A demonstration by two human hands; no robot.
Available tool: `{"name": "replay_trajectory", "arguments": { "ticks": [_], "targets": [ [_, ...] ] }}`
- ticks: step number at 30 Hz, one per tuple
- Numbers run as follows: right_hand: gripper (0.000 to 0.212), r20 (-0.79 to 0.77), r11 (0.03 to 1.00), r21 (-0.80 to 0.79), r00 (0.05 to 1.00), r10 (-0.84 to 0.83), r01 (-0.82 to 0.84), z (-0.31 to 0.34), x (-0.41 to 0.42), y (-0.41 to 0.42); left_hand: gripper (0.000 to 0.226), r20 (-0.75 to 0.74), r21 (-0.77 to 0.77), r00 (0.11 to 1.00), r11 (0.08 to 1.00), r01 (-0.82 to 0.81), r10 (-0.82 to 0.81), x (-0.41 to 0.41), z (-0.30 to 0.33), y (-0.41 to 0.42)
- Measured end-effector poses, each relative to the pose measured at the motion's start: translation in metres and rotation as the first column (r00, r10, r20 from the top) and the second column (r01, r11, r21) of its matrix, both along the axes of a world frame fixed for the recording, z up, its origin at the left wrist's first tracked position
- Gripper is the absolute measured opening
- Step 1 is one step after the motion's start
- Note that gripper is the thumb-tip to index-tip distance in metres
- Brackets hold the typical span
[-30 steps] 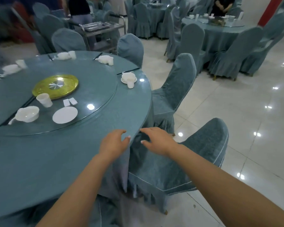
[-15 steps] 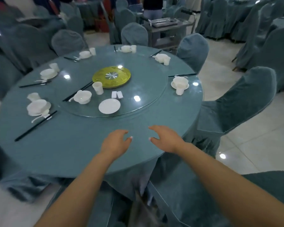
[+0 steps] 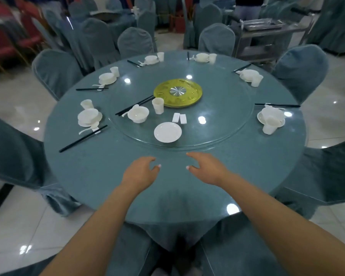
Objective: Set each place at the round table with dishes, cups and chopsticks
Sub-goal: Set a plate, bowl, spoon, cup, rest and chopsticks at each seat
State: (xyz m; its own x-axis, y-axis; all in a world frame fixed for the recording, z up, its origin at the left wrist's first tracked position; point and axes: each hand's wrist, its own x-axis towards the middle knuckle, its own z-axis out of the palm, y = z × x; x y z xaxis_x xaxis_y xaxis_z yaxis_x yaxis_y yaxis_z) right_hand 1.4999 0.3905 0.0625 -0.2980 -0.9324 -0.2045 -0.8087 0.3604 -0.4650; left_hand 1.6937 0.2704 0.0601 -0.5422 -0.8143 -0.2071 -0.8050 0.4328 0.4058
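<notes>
1. Both hands are seen at the lower centre of the frame, over the near bare part of the round surface covered in blue-green cloth.
2. The left hand is held palm down with fingers loosely bent; its grip is open and nothing is held.
3. The right hand is likewise spread with relaxed fingers, its grip open and empty (whether the fingertips touch the cloth cannot be told).
4. A glass turntable is set in the middle of the surface, with a gold disc at its centre.
5. On the turntable, just above the hands, a white plate is seen; a bowl, a cup, black chopsticks and two small white rests lie above and to the left of it.
6. Places already laid with white dishes, cups and chopsticks are found round the far rim: one at centre left, one at centre right, and others along the upper edge.
7. Covered chairs are ranged round the surface, and a metal cart stands at the upper right.
</notes>
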Motion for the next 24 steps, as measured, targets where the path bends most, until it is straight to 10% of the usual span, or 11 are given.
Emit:
{"name": "replay_trajectory", "arguments": {
  "ticks": [24],
  "targets": [
    [0.054, -0.110, 0.916, 0.399, 0.994, 0.008, 0.037, -0.072, -0.071, -0.191, 0.046, 0.082, 0.198, 0.995, 0.979, 0.047, -0.064, -0.067, -0.092, -0.230]
  ]
}}
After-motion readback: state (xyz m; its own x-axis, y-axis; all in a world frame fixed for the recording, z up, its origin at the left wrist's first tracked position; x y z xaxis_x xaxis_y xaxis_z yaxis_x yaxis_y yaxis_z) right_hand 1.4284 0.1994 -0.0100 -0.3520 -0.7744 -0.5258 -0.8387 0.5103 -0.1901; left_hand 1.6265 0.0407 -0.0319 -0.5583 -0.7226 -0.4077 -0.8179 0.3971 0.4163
